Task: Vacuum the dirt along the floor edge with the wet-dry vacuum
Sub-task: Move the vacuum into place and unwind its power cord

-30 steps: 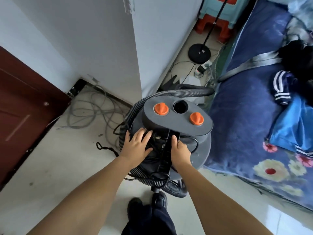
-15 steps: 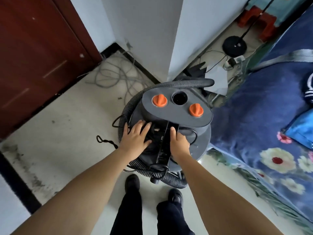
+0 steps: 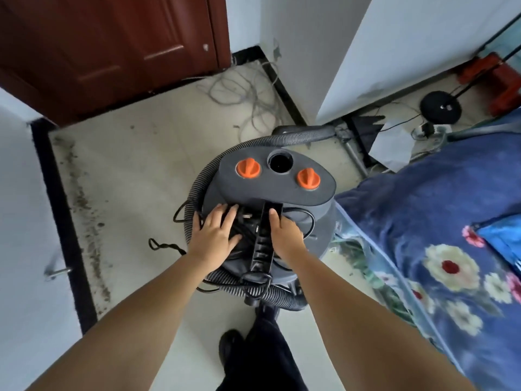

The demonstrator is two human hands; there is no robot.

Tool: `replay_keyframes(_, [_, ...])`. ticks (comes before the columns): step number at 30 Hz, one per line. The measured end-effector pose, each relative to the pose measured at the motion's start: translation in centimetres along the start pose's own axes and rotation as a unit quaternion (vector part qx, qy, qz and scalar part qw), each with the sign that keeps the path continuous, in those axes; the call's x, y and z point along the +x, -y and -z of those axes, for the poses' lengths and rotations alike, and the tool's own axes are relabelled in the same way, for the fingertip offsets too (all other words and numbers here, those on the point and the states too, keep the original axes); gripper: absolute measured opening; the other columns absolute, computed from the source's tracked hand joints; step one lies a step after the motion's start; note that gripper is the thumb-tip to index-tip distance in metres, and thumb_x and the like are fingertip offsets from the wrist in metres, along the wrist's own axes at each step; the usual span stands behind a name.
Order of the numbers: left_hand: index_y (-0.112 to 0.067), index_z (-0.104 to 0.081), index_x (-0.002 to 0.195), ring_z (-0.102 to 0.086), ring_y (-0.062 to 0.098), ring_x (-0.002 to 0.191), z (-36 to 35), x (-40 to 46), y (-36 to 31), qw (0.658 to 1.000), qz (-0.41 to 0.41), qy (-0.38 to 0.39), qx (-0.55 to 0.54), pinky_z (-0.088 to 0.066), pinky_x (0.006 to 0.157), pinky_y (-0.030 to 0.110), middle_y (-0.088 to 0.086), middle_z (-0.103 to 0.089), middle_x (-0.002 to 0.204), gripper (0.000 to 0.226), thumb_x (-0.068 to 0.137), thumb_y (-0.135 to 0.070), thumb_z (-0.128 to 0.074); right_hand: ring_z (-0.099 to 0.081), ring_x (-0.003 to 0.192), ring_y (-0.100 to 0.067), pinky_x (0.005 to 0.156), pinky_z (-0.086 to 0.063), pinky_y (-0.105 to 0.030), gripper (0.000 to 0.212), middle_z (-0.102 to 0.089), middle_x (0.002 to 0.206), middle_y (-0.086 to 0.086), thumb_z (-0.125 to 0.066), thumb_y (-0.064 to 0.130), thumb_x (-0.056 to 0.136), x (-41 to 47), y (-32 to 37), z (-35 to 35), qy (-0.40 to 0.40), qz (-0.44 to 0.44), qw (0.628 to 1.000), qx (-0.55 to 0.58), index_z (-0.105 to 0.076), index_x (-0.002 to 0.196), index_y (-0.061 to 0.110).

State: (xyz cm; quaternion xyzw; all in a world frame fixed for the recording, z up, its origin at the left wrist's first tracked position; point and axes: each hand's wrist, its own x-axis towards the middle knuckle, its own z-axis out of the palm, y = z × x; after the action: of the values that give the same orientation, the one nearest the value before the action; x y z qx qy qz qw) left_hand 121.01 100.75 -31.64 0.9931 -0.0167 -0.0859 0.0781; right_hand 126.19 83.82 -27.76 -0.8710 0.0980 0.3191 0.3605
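hands flat on the wet-dry vacuum (image 3: 270,190): left hand (image 3: 214,238) open on its cord bundle, right hand (image 3: 284,235) open beside the handle.

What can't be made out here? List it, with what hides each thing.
All in the head view:
- Right hand fingers: curl out of sight beside the black handle; grip cannot be told.
- Vacuum wheels and base: covered by its own body and the wrapped hose.
- Hose nozzle end: hidden past the white wall corner.
- Power plug: lost in the cord bundle under the left hand.
- Person's feet: partly hidden by the legs and vacuum.
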Motion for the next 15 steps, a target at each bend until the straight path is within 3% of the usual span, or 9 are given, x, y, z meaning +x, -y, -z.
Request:
replay_keyframes(2, [-0.009,-0.049,0.139,-0.054,0.031,0.124,-0.2,-2.8,-1.1,0.999,0.038,0.012,-0.021,-0.036,0.096,0.068,0.017,-0.054,0.134,0.074,0.075,-0.037,-0.077,-0.048,0.122,-0.037,0.106,-0.033,-0.048,0.057,-0.059,0.125,-0.021,-0.023,0.045,0.104,-1.4,-1.1,-0.6,0.008,0.007,1.000,-0.017,-0.059,0.118,0.002])
replay_keyframes(4, [-0.015,-0.026,0.151,-0.031,0.025,0.141,-0.4,-5.6,-2.3,0.995,0.077,0.048,-0.032,-0.020,0.111,0.062,0.012,-0.033,0.151,0.072,0.091,-0.042,-0.056,-0.050,0.120,-0.038,0.103,-0.036,-0.046,0.058,-0.060,0.123,-0.022,-0.024,0.045,0.103,-2.9,-2.3,-1.4,0.015,0.019,0.999,-0.038,-0.060,0.115,0.001])
replay_keyframes(6, [-0.020,-0.006,0.154,-0.013,0.019,0.147,-0.8,-8.5,-3.4,0.990,0.112,0.081,-0.029,-0.009,0.116,0.056,0.006,-0.015,0.157,0.070,0.098,-0.047,-0.039,-0.051,0.119,-0.038,0.102,-0.037,-0.045,0.058,-0.060,0.122,-0.023,-0.025,0.045,0.103,-4.7,-3.5,-2.1,0.025,0.026,0.998,-0.050,-0.060,0.114,-0.001])
replay_keyframes(15, [-0.023,0.003,0.153,-0.004,0.016,0.148,-3.4,-20.5,-10.4,0.968,0.227,0.087,-0.062,-0.005,0.117,0.054,0.003,-0.008,0.159,0.069,0.100,-0.048,-0.032,-0.052,0.118,-0.036,0.100,-0.039,-0.040,0.055,-0.061,0.123,-0.019,-0.026,0.044,0.104,-13.1,-10.2,-2.8,0.099,0.094,0.985,-0.103,-0.059,0.117,0.002])
